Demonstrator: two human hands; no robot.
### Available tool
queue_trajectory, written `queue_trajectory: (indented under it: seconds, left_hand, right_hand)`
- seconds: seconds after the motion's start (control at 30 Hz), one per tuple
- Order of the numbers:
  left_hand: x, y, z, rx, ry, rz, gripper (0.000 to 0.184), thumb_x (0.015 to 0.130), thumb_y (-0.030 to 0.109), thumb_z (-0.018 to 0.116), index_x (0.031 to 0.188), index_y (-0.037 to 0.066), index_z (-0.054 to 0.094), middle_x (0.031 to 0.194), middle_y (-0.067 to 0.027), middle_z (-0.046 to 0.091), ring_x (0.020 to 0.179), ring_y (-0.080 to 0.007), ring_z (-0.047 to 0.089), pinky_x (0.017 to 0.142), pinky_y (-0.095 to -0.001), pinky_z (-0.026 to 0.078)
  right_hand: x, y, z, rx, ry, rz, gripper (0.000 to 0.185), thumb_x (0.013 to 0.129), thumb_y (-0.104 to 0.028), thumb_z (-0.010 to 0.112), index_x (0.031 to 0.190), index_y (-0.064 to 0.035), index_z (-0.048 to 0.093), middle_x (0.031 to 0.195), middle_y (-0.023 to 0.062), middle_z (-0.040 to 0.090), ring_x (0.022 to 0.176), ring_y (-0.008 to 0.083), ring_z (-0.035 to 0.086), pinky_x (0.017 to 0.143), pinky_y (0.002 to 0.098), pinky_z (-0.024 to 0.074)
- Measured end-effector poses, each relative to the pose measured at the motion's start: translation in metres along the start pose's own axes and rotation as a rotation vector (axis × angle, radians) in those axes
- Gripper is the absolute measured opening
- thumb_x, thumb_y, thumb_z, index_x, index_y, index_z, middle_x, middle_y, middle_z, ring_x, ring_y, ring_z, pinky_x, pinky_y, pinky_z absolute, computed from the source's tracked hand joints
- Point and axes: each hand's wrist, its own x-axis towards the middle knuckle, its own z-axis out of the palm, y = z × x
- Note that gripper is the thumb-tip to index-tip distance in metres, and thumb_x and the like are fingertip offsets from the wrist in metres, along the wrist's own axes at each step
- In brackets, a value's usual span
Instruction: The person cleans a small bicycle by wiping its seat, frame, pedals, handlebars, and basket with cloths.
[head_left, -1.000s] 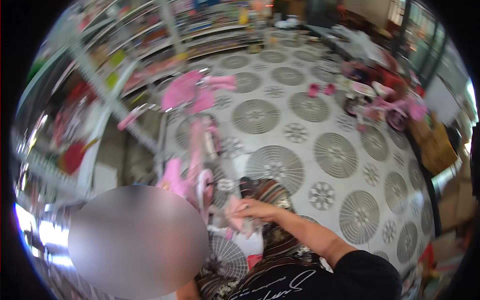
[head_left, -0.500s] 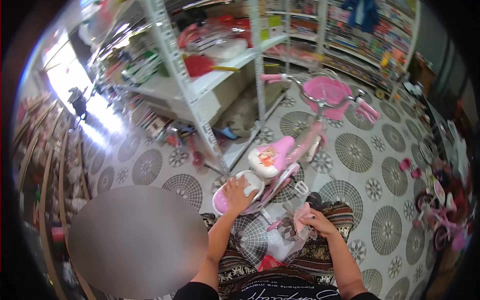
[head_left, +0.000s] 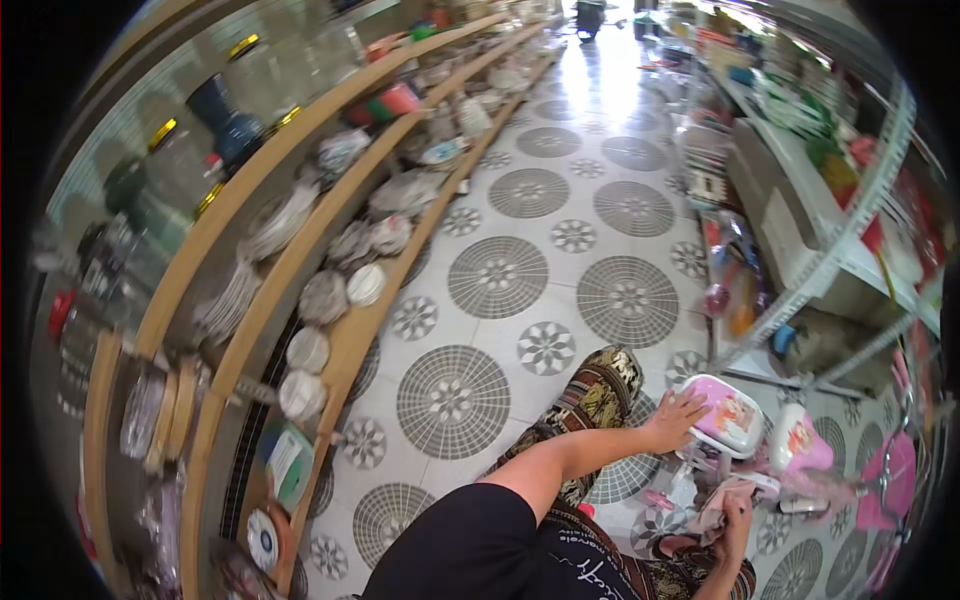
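The lone view looks forward and down from the wearer's head, fairly close.

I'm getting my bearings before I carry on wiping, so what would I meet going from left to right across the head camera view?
Red-lidded jar → blue vase → black sleeve → left hand → rear seat → saddle → basket.
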Motion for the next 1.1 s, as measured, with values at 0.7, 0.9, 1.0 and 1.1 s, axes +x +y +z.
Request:
queue_trajectory:
  seconds: [0.7, 0.9, 1.0, 1.1]
  left_hand:
    - [-0.093, -0.045, -0.029, 0.075, -0.31, -0.28, 0.057, 0.084, 0.038, 0.066, 0.132, 0.012, 0.051, 0.141, -0.0179, 0.04, 0.129, -0.0403, 0.034, 0.101, -0.0584, 0.028]
    - [-0.135, -0.005, -0.14, -0.029, 0.291, 0.058, 0.038, 0.079, 0.021, 0.069, 0.115, 0.014, 0.059, 0.121, -0.0123, 0.051, 0.114, -0.0331, 0.047, 0.091, -0.0459, 0.037]
    - [-0.184, 0.001, -0.2, 0.061, 0.506, -0.12, 0.034, 0.082, 0.02, 0.067, 0.111, 0.01, 0.055, 0.116, -0.012, 0.049, 0.106, -0.0314, 0.048, 0.089, -0.0448, 0.038]
    - [-0.232, -0.012, -0.211, 0.003, 0.518, -0.452, 0.034, 0.086, 0.024, 0.064, 0.113, 0.008, 0.051, 0.112, -0.0131, 0.047, 0.103, -0.0318, 0.048, 0.09, -0.0441, 0.038]
  right_hand:
    - [0.077, -0.004, 0.055, -0.31, -0.034, -0.221, 0.045, 0.082, -0.024, 0.072, 0.119, -0.0031, 0.057, 0.095, 0.0042, 0.064, 0.08, 0.0125, 0.059, 0.07, 0.0269, 0.048]
    - [0.089, 0.006, 0.035, -0.375, 0.063, -0.015, 0.036, 0.088, -0.024, 0.066, 0.117, -0.0065, 0.056, 0.092, 0.0013, 0.058, 0.079, 0.0113, 0.054, 0.063, 0.0282, 0.0451]
    - [0.088, -0.014, 0.055, -0.44, -0.022, -0.121, 0.028, 0.091, -0.026, 0.064, 0.111, -0.0068, 0.059, 0.091, 0.0011, 0.055, 0.085, 0.012, 0.055, 0.071, 0.0294, 0.0464]
    - [0.103, -0.018, 0.077, -0.313, -0.093, -0.252, 0.038, 0.092, -0.028, 0.063, 0.119, -0.0033, 0.054, 0.095, 0.0033, 0.058, 0.086, 0.0132, 0.058, 0.07, 0.028, 0.0483]
